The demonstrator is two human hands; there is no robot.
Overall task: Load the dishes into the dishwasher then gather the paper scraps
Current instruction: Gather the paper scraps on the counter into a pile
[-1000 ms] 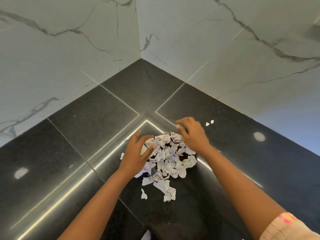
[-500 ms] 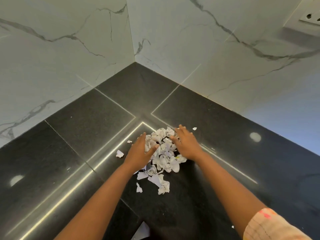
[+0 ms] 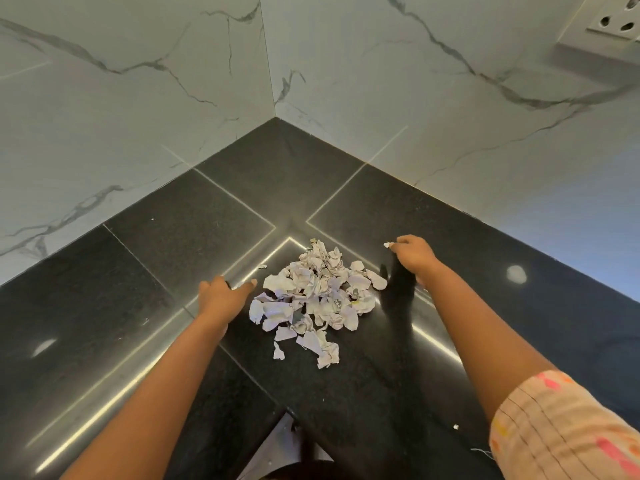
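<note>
Spanning the corner, a black countertop [image 3: 173, 258] is noted under marble walls [image 3: 138, 98]. The paper scraps [image 3: 317, 296] are heaped at its centre. Both hands, cupped against the heap half a second ago, have been drawn apart: the left hand [image 3: 221, 296] rests beside it, fingers curled, contents indiscernible; the right hand [image 3: 412, 252] pinches a stray scrap [image 3: 387, 244]. Gathering of outliers is judged underway.

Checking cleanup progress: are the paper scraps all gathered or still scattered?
Mostly gathered: the paper scraps form one heap on the black counter, but stray bits remain apart.
</note>
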